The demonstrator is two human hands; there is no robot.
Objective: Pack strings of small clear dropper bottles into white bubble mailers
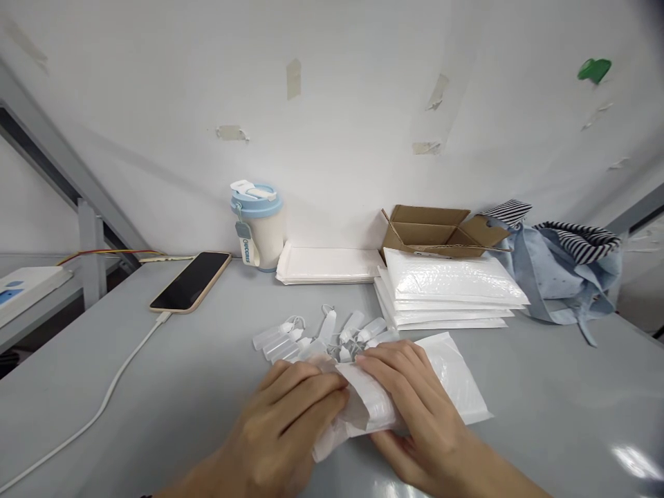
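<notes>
A white padded mailer lies slanted on the grey table, its open mouth toward the left. My right hand is closed over the mailer near that mouth, fingers on top and thumb at the near edge. At the mouth my left hand grips the mailer's loose edge or flap, its fingers bent together. Whether anything lies inside the mailer is hidden. Just beyond my hands several small clear plastic squeeze bottles with white caps lie in a loose pile, partly covered by my fingers.
A stack of white padded mailers sits at the right, before an open cardboard box and a light blue cloth bag. Flat white envelopes and a blue-lidded cup stand by the wall. A phone with a white cable lies left.
</notes>
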